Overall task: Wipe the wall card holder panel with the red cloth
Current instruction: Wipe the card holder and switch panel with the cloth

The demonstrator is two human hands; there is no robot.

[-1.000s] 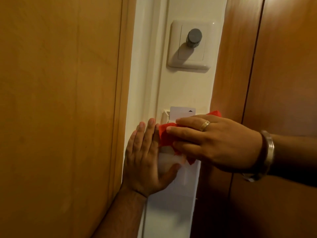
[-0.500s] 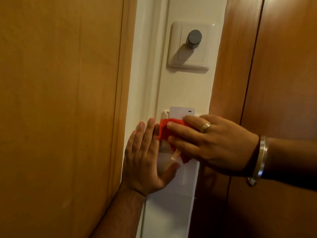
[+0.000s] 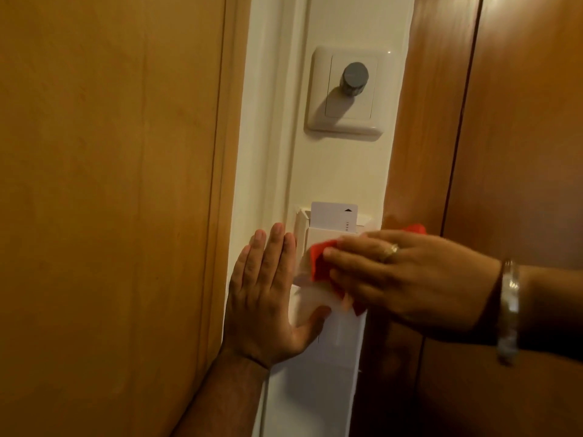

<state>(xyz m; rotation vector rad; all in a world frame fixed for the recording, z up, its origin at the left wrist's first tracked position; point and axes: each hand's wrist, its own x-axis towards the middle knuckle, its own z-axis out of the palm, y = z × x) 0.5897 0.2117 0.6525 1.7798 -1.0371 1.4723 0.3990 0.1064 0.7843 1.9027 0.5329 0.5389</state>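
The white card holder panel [image 3: 315, 236] is mounted on a narrow cream wall strip, with a white key card [image 3: 329, 216] standing in its top slot. My right hand [image 3: 407, 275] presses the red cloth [image 3: 320, 261] flat against the panel's front and hides most of it. My left hand [image 3: 268, 298] lies flat on the wall just left of the panel, fingers pointing up, thumb touching the panel's lower edge. A ring and a metal bangle are on my right hand and wrist.
A white dimmer switch with a grey knob [image 3: 355, 78] sits on the wall above the panel. Wooden panels [image 3: 110, 184] flank the strip on the left and a darker wooden door [image 3: 504, 152] on the right. A white box-shaped duct [image 3: 315, 389] runs down below the holder.
My right hand has slid the red cloth to the right and slightly down across the panel, uncovering more of its upper left part. My left hand has stayed in place.
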